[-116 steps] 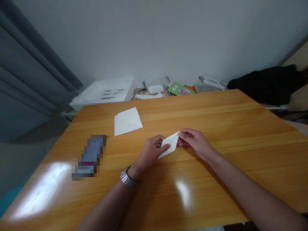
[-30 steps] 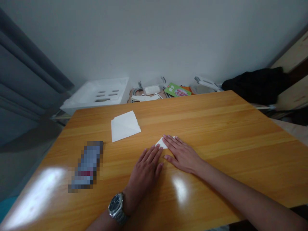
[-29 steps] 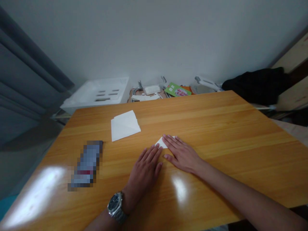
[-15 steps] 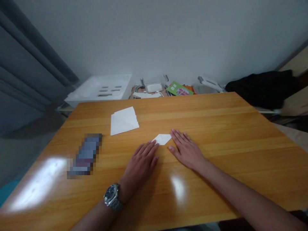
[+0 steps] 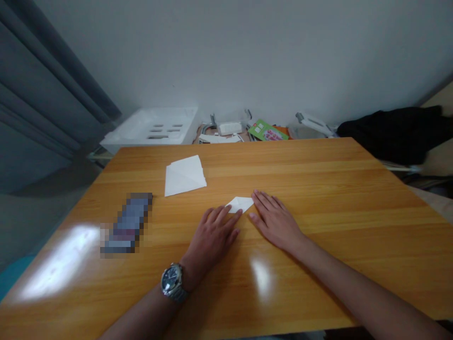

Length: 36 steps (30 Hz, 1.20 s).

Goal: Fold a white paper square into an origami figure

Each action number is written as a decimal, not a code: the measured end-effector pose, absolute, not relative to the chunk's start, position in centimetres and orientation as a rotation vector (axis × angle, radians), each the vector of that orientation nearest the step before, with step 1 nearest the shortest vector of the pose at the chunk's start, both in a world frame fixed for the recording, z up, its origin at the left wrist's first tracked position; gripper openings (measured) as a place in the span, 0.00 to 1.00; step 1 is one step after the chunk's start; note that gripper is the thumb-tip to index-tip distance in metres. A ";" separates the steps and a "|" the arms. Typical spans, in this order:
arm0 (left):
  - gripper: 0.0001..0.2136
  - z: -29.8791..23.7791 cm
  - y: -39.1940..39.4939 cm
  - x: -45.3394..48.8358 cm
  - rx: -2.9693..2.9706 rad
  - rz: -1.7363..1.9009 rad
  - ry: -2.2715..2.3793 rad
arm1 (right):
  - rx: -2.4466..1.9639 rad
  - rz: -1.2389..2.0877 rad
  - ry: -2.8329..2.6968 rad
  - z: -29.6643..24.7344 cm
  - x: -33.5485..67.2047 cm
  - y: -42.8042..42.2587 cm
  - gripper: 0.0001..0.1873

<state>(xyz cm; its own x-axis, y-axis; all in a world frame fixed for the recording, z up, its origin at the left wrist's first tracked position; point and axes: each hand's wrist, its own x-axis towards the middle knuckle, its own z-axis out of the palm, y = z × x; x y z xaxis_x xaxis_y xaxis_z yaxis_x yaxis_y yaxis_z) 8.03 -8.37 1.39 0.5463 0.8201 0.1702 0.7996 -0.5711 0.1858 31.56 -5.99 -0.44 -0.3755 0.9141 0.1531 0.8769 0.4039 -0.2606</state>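
Note:
A small folded white paper (image 5: 240,204) lies flat on the wooden table (image 5: 336,189). My left hand (image 5: 214,235), with a watch on its wrist, rests palm down and open, its fingertips touching the paper's near left edge. Just right of the paper my right hand (image 5: 276,220) also lies flat and open, fingers stretched out, its fingertips beside the paper's right corner. Neither hand holds anything.
A larger folded white sheet (image 5: 184,175) lies at the back left of the table. A blurred dark oblong object (image 5: 127,227) sits at the left. Behind the table stand a white tray (image 5: 152,131), clutter with a green booklet (image 5: 267,131), and dark cloth (image 5: 396,132).
A few seconds ago both hands held the small paper up and pinched it; it now lies on the table. In the last second my right hand slid off it to the right, uncovering it.

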 end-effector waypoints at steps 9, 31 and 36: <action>0.22 1.6 -6.9 7.3 2.750 0.374 1.197 | -1.090 0.187 -2.520 0.7 30.6 -4.0 0.21; 0.08 0.5 -4.8 6.7 2.537 0.647 1.209 | -0.931 0.452 -2.370 -1.0 30.0 -3.2 0.11; 0.07 0.4 -4.9 6.8 2.525 0.651 1.241 | -0.908 0.450 -2.366 -0.8 29.9 -3.4 0.11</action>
